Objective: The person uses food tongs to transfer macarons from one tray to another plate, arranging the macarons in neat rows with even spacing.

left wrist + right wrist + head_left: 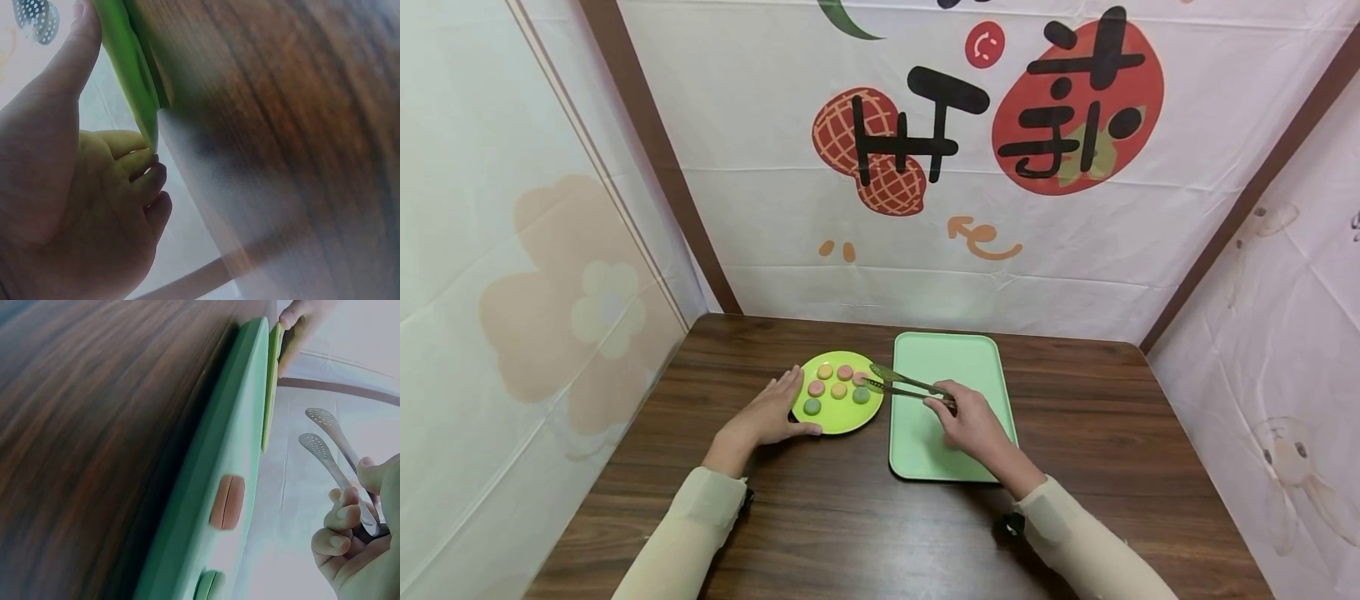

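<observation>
A yellow-green plate bears several pink, yellow and green macarons. My left hand rests against its left rim, fingers straight along the edge and thumb stretched toward the front rim. My right hand grips metal tongs with perforated tips. The tips stand apart above the plate's right side, near a pink macaron; in the right wrist view nothing shows between them. A brownish-pink macaron and a green one lie on the tray; in the head view they are hidden.
A pale green rectangular tray stands right of the plate, under my right hand and forearm. The dark wooden table runs toward me. A printed cloth hangs behind it, with more cloth on both sides.
</observation>
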The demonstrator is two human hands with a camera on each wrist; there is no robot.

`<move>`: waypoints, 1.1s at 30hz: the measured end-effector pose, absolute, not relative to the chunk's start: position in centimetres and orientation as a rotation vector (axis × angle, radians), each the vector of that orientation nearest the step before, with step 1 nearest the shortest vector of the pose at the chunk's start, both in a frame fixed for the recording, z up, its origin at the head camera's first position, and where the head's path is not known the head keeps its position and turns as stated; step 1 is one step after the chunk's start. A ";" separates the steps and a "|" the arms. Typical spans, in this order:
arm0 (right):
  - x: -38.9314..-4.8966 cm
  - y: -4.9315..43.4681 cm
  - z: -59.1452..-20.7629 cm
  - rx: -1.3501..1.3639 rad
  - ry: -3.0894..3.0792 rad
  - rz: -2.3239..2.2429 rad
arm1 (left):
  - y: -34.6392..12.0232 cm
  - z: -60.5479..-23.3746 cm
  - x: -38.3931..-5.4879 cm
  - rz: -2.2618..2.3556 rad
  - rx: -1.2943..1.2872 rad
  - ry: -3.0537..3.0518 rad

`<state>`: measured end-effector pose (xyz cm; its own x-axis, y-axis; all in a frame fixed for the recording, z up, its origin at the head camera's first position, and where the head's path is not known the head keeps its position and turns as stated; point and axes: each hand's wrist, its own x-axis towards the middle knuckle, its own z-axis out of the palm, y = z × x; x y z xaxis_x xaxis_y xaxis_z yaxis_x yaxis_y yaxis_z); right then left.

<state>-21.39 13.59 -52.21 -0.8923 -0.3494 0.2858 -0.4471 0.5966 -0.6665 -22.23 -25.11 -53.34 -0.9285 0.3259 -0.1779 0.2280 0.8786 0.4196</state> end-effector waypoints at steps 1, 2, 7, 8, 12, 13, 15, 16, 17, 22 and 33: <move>-21.4 13.9 -52.2 0.667 -2.694 1.181 | -25.1 -53.3 -22.2 0.582 0.420 2.806; -21.3 14.2 -52.3 0.659 -2.696 1.177 | -25.1 -53.3 -22.2 0.581 0.421 2.806; -21.2 15.5 -52.5 0.652 -2.683 1.141 | -25.1 -53.3 -22.2 0.580 0.429 2.808; -21.1 15.7 -52.6 0.653 -2.681 1.136 | -25.1 -53.2 -22.2 0.580 0.430 2.808; -20.9 16.6 -52.6 0.645 -2.684 1.147 | -25.1 -53.2 -22.1 0.581 0.431 2.808; -20.8 16.8 -52.5 0.637 -2.688 1.150 | -25.1 -53.3 -22.1 0.583 0.431 2.808; -20.7 17.2 -52.5 0.630 -2.695 1.155 | -25.1 -53.3 -22.2 0.587 0.431 2.809; -20.6 17.5 -52.5 0.624 -2.697 1.154 | -25.1 -53.3 -22.2 0.587 0.431 2.810; -20.5 17.7 -52.5 0.619 -2.697 1.152 | -25.1 -53.3 -22.2 0.587 0.434 2.811; -20.0 18.7 -52.4 0.620 -2.694 1.144 | -25.0 -53.5 -22.4 0.588 0.431 2.813; -19.0 20.7 -52.5 0.599 -2.701 1.081 | -25.0 -53.5 -22.3 0.589 0.423 2.808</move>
<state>-19.05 20.68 -52.55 -0.9048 -0.3021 0.3003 -0.4258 0.6563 -0.6229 -22.32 -25.01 -53.48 -0.9291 0.3269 -0.1732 0.2297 0.8767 0.4227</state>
